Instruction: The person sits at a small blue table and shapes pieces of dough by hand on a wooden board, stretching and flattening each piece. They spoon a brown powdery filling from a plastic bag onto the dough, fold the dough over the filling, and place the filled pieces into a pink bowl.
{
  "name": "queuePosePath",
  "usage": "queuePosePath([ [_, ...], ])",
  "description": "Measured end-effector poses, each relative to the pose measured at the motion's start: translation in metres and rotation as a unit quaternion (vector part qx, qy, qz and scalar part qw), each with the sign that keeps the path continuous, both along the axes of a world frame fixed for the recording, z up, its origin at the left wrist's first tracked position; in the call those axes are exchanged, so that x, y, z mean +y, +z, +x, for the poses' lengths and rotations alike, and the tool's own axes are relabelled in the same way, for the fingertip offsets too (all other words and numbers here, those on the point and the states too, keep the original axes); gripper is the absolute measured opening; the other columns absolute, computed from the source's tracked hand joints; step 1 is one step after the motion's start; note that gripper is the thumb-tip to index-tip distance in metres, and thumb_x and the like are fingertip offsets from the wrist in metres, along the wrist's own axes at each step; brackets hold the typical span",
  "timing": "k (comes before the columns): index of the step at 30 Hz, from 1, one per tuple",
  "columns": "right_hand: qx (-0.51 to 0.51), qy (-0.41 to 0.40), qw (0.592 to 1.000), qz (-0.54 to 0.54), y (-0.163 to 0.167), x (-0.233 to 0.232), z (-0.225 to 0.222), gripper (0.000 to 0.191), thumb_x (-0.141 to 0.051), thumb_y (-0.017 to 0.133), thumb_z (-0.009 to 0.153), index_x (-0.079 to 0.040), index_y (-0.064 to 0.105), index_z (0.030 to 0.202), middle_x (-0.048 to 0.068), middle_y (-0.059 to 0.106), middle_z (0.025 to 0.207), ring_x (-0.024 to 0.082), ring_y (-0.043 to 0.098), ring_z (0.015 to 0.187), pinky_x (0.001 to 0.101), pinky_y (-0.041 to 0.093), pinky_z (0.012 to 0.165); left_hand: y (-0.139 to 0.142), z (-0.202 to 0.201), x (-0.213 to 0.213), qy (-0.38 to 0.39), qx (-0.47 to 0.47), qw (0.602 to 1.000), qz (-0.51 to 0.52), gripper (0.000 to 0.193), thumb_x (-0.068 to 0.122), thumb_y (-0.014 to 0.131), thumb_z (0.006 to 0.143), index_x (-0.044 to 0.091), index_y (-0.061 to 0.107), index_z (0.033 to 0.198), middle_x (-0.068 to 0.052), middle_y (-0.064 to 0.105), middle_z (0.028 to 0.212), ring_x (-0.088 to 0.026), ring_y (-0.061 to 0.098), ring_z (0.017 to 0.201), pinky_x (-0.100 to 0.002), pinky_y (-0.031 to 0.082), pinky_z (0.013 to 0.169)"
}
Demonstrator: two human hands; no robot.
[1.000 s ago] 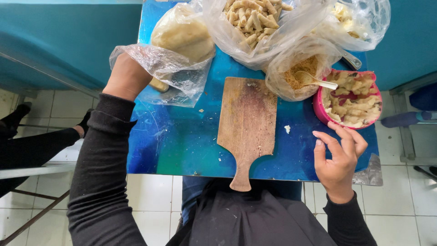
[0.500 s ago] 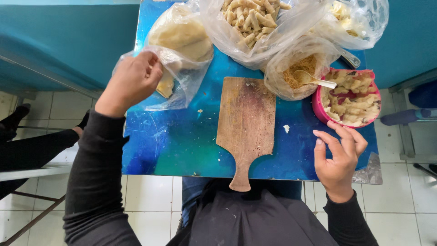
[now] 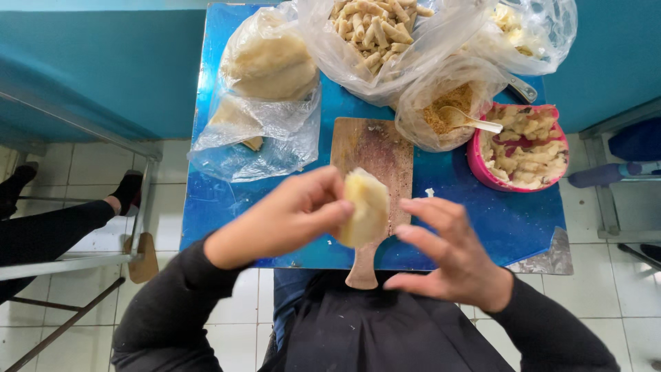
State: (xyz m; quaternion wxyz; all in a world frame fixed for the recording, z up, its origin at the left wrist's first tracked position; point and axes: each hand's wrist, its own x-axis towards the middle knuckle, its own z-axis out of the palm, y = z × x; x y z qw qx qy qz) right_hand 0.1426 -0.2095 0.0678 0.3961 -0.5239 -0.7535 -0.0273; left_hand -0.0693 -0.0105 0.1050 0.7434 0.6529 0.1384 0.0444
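I have the pale dough sheet (image 3: 365, 207) pinched in my left hand (image 3: 289, 220), thumb and fingers closed on its left edge, lifted above the near end of the wooden board (image 3: 375, 155). My right hand (image 3: 451, 258) is just beside the sheet, its grip spread open with the fingertips close to the right edge; I cannot tell whether they touch it. It holds nothing.

To do this well, I judge the sheet needs support from both sides, since it looks soft and could sag or tear if it hangs from 1 pinch. I would bring the right fingers under the free edge, keep the pressure light, and work directly over the board so anything that slips lands on wood.

Around it, the blue desk (image 3: 482, 220) is crowded at the far side. A clear bag of dough sheets (image 3: 268, 65) lies far left with its mouth open towards me. A bag of rolled pieces (image 3: 375, 31) sits at the far middle, a bag of crumbs (image 3: 441, 114) with a spoon (image 3: 475, 122) in it stands just beside the board, and a pink bowl (image 3: 482, 169) of filling is to the right. The crumb bag leans close to the board's far corner, so that side leaves little room.
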Motion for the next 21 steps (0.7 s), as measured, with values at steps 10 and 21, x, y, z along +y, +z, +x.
queuePosePath([
  [10,0.189,-0.111,0.97,-0.109,-0.001,0.027,0.001,0.029,0.0,0.07,0.094,-0.004,0.064,0.122,0.012,0.073,0.111,0.022,0.074,0.099,0.0322,0.057,0.088,0.013,-0.008,0.049,0.252,-0.114,0.644,0.714,0.044,0.031,0.07,0.091,0.006,0.055,0.124,-0.024,0.061,0.126,-0.04,0.06,0.119,-0.046,0.05,0.099],
  [21,0.344,-0.164,0.922,-0.062,0.025,0.042,0.066,0.014,-0.008,0.06,0.119,0.002,0.063,0.128,0.002,0.069,0.116,0.006,0.064,0.104,0.0223,0.052,0.098,-0.017,-0.022,0.03,-0.153,0.189,0.867,0.434,0.021,0.028,0.075,0.088,0.011,0.074,0.1,-0.009,0.077,0.095,-0.029,0.071,0.089,-0.041,0.055,0.078],
])
